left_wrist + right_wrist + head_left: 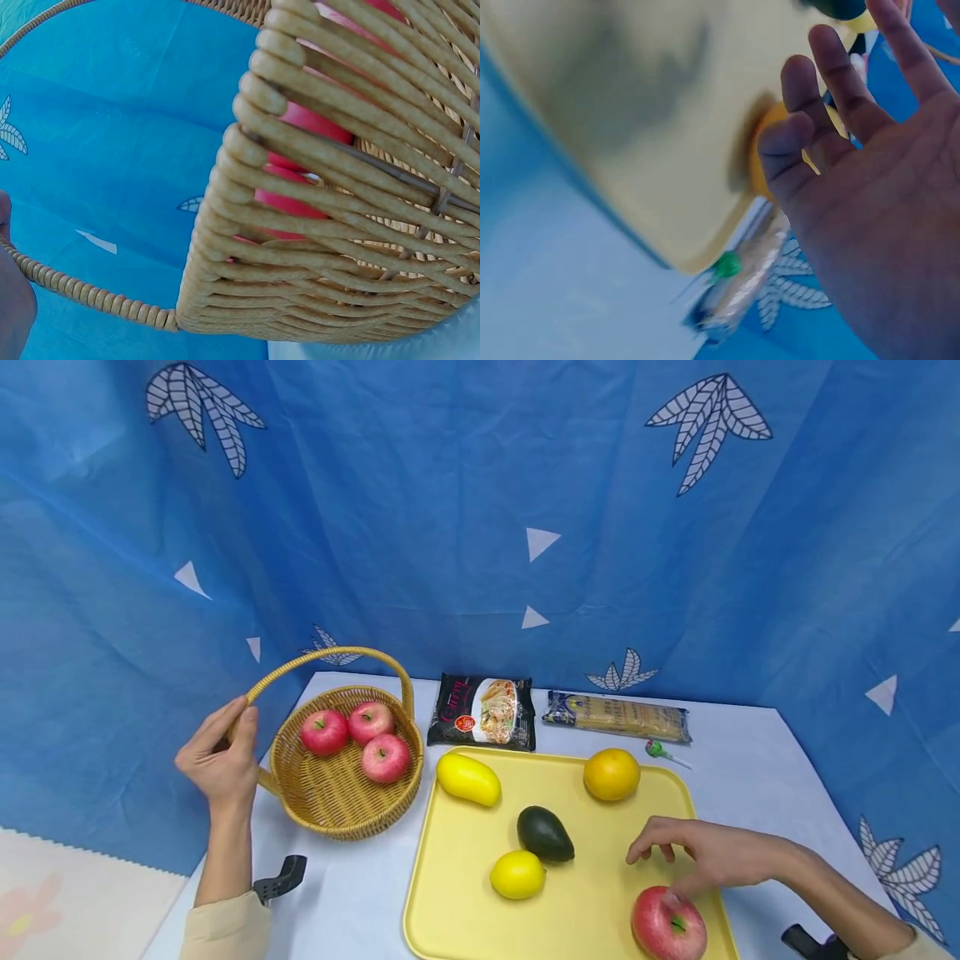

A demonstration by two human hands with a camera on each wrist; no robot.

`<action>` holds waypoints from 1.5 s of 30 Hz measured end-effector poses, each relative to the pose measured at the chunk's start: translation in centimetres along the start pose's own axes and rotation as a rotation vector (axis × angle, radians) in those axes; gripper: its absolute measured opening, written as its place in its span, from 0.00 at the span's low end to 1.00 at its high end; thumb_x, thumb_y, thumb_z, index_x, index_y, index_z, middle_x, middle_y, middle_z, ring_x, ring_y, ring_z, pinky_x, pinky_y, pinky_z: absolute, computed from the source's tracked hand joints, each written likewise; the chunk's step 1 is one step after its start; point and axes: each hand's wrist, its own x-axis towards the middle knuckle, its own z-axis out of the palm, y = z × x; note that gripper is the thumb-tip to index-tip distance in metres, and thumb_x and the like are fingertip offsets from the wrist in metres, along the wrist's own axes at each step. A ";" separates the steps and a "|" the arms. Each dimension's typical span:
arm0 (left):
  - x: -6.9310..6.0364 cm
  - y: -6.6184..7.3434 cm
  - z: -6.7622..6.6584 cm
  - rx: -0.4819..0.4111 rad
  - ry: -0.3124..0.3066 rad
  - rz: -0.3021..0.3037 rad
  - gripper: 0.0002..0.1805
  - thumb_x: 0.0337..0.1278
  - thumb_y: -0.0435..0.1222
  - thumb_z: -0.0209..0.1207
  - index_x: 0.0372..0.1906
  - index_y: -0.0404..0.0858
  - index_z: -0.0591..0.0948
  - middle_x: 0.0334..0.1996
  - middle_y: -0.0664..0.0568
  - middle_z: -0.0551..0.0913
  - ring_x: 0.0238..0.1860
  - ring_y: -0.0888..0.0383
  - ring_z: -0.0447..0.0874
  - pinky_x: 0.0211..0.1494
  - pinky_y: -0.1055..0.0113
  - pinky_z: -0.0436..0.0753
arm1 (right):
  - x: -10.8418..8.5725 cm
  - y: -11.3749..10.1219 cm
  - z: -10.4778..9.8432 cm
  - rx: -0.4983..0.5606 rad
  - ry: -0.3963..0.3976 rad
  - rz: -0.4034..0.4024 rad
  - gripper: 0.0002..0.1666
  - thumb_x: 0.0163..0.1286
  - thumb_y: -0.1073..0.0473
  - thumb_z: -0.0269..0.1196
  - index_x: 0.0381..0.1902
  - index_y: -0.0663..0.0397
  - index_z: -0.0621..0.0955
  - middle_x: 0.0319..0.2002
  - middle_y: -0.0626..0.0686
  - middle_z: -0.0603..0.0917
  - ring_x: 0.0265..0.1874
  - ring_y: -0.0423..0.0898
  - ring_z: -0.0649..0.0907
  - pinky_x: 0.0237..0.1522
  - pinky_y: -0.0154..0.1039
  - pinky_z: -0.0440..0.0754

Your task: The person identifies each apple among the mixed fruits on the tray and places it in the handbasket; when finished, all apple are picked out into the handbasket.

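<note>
My left hand (225, 756) grips the arched handle (330, 653) of a round wicker basket (352, 835), at the handle's left part. In the basket lie three red apples (325, 732); the left wrist view shows them only through gaps in the weave (337, 262). Another red apple (667, 931) sits at the front right of a yellow tray (585, 906). Above that apple, my right hand (720, 852) is spread with loosely bent fingers, and its thumb overlaps the apple; whether it touches, I cannot tell. Nothing shows inside the palm of the right hand (877, 217) in the right wrist view.
On the tray lie a yellow mango (468, 778), an avocado (545, 833), a lemon (517, 874) and an orange (612, 774). Behind it are a black curry noodle packet (483, 712), a pasta packet (618, 717) and a green lollipop (657, 748). A blue curtain (465, 527) hangs behind the table.
</note>
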 end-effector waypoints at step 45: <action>-0.1 0.0 0.0 -0.008 -0.003 0.000 0.10 0.47 0.17 0.68 0.37 0.14 0.84 0.34 0.39 0.90 0.22 0.67 0.80 0.28 0.82 0.78 | -0.4 2.3 3.5 0.167 -0.141 0.093 0.37 0.56 0.57 0.76 0.63 0.41 0.75 0.52 0.47 0.76 0.49 0.40 0.76 0.44 0.32 0.83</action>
